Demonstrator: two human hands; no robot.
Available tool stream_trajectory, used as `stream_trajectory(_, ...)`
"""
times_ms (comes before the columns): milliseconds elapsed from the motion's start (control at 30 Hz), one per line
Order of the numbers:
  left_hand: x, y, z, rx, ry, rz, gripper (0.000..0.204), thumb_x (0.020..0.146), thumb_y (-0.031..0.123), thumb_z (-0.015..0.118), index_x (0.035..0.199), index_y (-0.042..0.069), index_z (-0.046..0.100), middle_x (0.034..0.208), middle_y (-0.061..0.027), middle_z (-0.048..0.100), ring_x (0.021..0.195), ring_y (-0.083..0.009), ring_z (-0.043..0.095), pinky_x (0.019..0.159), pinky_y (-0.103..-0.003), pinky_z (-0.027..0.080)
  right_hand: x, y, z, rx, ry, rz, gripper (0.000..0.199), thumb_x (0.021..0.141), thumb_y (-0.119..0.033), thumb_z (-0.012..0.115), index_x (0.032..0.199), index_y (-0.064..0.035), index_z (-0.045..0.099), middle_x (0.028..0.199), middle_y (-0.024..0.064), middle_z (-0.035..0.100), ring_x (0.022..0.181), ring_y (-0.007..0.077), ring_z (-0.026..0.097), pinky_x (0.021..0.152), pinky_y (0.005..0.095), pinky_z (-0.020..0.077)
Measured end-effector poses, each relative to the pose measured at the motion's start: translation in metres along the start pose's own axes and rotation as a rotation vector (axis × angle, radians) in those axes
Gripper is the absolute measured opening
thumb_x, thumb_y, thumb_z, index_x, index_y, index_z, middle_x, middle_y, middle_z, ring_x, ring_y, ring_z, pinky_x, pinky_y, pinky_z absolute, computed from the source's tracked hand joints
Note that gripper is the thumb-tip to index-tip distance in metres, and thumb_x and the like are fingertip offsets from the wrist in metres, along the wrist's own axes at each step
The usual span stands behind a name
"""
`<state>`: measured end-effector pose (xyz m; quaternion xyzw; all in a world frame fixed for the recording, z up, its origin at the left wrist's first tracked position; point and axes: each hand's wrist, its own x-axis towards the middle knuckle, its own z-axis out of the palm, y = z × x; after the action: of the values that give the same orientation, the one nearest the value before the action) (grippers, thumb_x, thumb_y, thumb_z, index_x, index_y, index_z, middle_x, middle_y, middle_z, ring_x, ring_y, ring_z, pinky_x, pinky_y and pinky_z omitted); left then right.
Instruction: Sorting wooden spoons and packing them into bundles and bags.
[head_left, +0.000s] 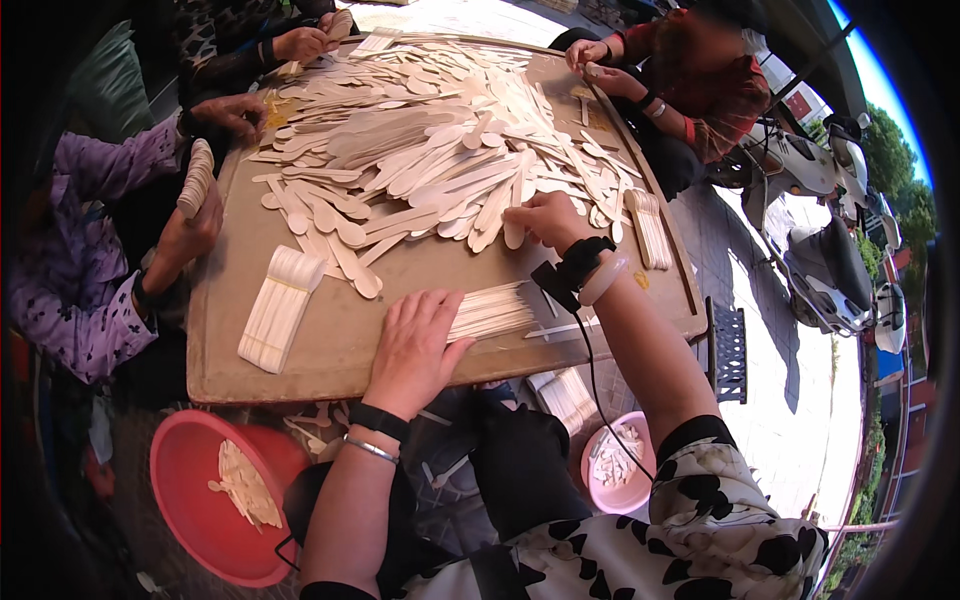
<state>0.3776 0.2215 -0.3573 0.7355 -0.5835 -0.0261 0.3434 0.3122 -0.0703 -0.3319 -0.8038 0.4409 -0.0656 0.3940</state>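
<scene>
While flat on the worktop (330,340), left hand (415,345) pressed open fingers on stick bundle (490,312) lying crosswise, nearer than right hand (545,220), seemingly pinching one loose stick.

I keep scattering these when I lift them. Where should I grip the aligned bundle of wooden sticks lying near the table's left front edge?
Probably from above, across the middle of the stick bundle, thumb on one long side and fingers on the other. The sticks lie flat, side by side, ends aligned, so squeezing across their width should keep them packed; lifting by one end would likely let them fan apart.
</scene>
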Motion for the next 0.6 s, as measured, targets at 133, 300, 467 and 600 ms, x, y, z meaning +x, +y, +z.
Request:
stream_trajectory(133, 0.001, 0.0, 0.003, -0.009, -0.003, 0.002, 0.054, 0.09, 0.022, 0.074, 0.137, 0.001, 0.057, 0.131, -0.0138, 0.058, 0.123, -0.0333, 0.052, 0.108, -0.046, 0.039, -0.021, 0.014, -0.016, 0.182, -0.082, 0.093, 0.034, 0.086, -0.027, 0.078, 0.093, 0.0057, 0.076, 0.075, 0.0107, 0.073, 0.056, 0.0162, 0.066, 0.045, 0.028, 0.0449)
stream_trajectory(300, -0.002, -0.001, 0.002, -0.014, 0.005, 0.001, 0.054, 0.09, 0.022, 0.074, 0.136, 0.002, 0.057, 0.13, -0.0138, 0.058, 0.123, -0.0334, 0.052, 0.108, -0.045, 0.039, -0.053, 0.032, -0.026, 0.397, -0.014, 0.072, 0.025, 0.094, -0.02, 0.073, 0.101, 0.0031, 0.074, 0.08, 0.0068, 0.071, 0.059, 0.0127, 0.064, 0.047, 0.0236, 0.0431)
stream_trajectory(467, -0.001, -0.002, 0.004, 0.007, 0.005, -0.007, 0.054, 0.088, 0.024, 0.075, 0.135, 0.004, 0.057, 0.128, -0.0111, 0.059, 0.123, -0.0309, 0.053, 0.11, -0.045, 0.039, -0.072, 0.047, -0.044, 0.809, -0.128, -0.013, 0.024, 0.096, -0.018, 0.073, 0.113, -0.0026, 0.067, 0.101, 0.0043, 0.07, 0.082, 0.0128, 0.067, 0.066, 0.0246, 0.05)
stream_trajectory(600, -0.001, -0.001, 0.0, -0.001, -0.022, -0.025, 0.055, 0.088, 0.024, 0.076, 0.135, 0.004, 0.056, 0.13, -0.0112, 0.058, 0.126, -0.0308, 0.052, 0.111, -0.045, 0.037, -0.063, 0.055, -0.053, 0.903, -0.041, -0.006, 0.028, 0.093, -0.013, 0.077, 0.114, 0.0013, 0.069, 0.098, 0.0053, 0.071, 0.085, 0.0151, 0.069, 0.079, 0.0267, 0.0546)
